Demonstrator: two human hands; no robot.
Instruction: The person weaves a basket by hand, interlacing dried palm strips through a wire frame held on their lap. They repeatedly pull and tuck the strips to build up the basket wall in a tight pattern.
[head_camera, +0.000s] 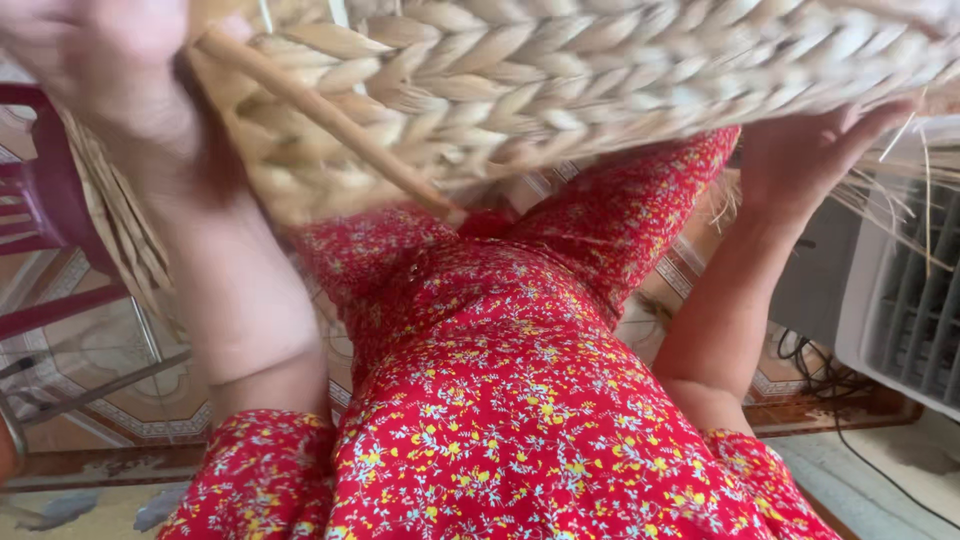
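A woven straw basket (560, 80) of thick pale plaits fills the top of the head view, held up above my lap. My left hand (100, 60) is blurred at the top left and grips the basket's left edge beside a thin wooden stick (330, 125) that runs along the weave. At the right, my right hand (810, 155) presses against the basket's underside, and loose straw ends (890, 190) hang beside it. My red flowered dress (500, 400) lies below.
A dark red chair frame (45, 210) stands at the left over a patterned tiled floor (110, 360). A white fan unit with a grille (900, 310) sits at the right, with black cables (810, 370) on the floor beside it.
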